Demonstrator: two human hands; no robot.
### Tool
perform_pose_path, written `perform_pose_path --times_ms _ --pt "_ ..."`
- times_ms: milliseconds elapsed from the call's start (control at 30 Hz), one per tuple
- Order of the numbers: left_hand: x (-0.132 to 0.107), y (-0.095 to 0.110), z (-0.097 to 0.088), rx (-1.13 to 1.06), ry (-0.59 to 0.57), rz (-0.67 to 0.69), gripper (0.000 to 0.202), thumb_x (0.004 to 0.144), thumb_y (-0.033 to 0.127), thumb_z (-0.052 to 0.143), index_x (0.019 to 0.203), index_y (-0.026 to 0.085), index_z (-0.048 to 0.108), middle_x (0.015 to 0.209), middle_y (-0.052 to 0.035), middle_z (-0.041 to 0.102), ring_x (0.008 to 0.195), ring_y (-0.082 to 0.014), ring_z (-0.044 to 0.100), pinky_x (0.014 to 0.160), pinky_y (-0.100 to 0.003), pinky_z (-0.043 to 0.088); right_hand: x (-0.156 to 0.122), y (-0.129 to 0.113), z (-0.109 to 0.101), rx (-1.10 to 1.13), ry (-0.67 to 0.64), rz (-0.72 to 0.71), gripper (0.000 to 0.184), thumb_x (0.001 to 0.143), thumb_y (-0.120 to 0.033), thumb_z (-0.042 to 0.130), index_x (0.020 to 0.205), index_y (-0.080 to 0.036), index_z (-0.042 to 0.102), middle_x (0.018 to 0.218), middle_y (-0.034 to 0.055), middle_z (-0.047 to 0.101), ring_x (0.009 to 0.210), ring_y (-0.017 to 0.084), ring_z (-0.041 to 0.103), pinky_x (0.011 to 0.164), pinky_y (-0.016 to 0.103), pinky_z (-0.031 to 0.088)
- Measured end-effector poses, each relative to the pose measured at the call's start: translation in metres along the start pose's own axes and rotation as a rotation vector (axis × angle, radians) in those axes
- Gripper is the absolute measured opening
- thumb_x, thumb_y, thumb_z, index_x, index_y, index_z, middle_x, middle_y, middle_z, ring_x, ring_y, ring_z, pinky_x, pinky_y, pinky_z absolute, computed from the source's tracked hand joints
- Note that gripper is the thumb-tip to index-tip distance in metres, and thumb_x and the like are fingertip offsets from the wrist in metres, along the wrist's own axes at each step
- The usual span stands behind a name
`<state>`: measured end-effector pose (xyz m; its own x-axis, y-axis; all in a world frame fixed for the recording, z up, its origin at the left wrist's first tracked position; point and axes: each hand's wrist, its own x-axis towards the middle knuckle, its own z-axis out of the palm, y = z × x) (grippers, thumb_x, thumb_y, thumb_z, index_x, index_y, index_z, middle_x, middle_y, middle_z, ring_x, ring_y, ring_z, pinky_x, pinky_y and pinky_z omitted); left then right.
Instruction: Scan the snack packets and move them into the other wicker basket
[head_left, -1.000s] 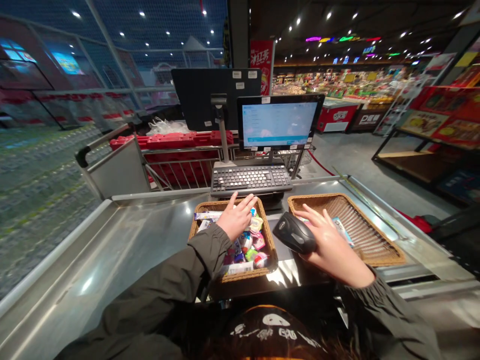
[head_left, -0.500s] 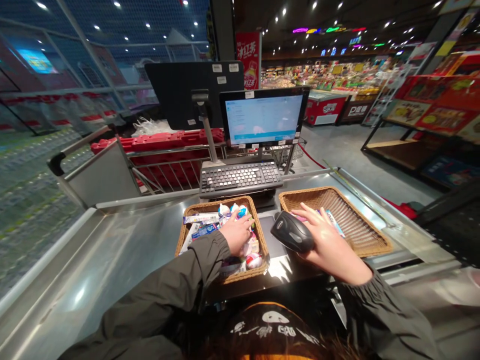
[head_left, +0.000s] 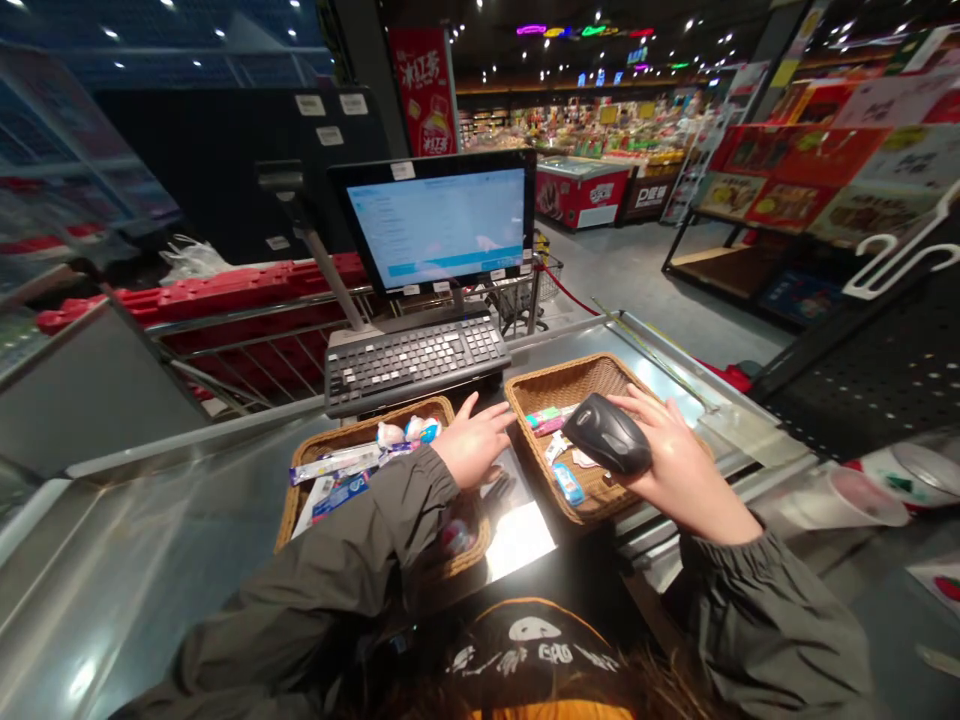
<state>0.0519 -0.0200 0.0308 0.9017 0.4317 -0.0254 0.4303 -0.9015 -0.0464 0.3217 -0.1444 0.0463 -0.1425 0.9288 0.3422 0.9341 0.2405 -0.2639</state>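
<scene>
Left hand [head_left: 474, 447] lifted from basket [head_left: 352, 433], fingers spread, right hand [head_left: 679, 470] gripping scanner [head_left: 606, 432], nose leftward

Supermarket checkout: till screen [head_left: 439, 222], goods shelves [head_left: 810, 190].

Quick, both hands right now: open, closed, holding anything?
Left hand: open, palm down at the rim of the left basket, nothing seen in it.
Right hand: closed on the scanner, over the right basket.
</scene>
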Motion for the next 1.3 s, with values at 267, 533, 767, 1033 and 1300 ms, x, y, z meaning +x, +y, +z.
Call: perform_pose_path --times_ms 267,533,767,1033,1300 --pt "0.093 0.018 0.012 -0.03 -0.005 0.076 0.047 0.079 0.038 0.068 0.122 0.021 0.063 0.147 -0.014 0.048 0.142 -0.0339 0.033 0.113 -0.067 0.02 -0.023 0.052 -0.018 -0.01 0.039 0.169 0.047 0.077 -0.025 0.058 0.123 -0.021 0.058 0.138 0.0146 0.054 0.141 0.041 0.034 0.111 0.072 0.02" --pt "0.174 0.028 0.065 0.023 -0.031 0.001 0.042 0.076 0.042 0.069 0.11 0.017 0.069 0.155 -0.0183 0.033 0.145 -0.0325 0.027 0.114 -0.065 0.019 -0.031 0.092 -0.024 -0.003 0.014 0.269 0.045 0.077 -0.025 0.059 0.122 -0.021 0.059 0.14 0.0136 0.052 0.142 0.04 0.033 0.113 0.071 0.019" --pt "0.224 0.033 0.12 -0.018 -0.199 -0.007 0.04 0.072 0.04 0.075 0.102 0.014 0.072 0.157 -0.0205 0.029 0.144 -0.0349 0.027 0.115 -0.065 0.013 -0.027 0.118 -0.021 0.043 0.002 0.294 0.045 0.082 -0.034 0.059 0.126 -0.021 0.057 0.139 0.0139 0.053 0.143 0.039 0.031 0.114 0.07 0.019" --pt "0.253 0.036 0.152 -0.033 -0.294 -0.058 0.044 0.069 0.038 0.077 0.106 0.014 0.073 0.155 -0.0194 0.033 0.145 -0.038 0.025 0.117 -0.063 0.005 -0.022 0.134 -0.014 0.093 -0.05 0.296 0.048 0.078 -0.033 0.065 0.124 -0.021 0.058 0.14 0.0131 0.052 0.142 0.039 0.032 0.116 0.068 0.016" --pt "0.263 0.049 0.155 -0.048 -0.288 -0.079 0.039 0.075 0.018 0.061 0.113 0.011 0.069 0.15 -0.0204 0.042 0.146 -0.0328 0.024 0.119 -0.058 0.004 -0.025 0.146 -0.011 0.117 -0.084 0.309 0.051 0.079 -0.035 0.065 0.127 -0.021 0.056 0.141 0.0132 0.052 0.143 0.039 0.031 0.115 0.069 0.017"
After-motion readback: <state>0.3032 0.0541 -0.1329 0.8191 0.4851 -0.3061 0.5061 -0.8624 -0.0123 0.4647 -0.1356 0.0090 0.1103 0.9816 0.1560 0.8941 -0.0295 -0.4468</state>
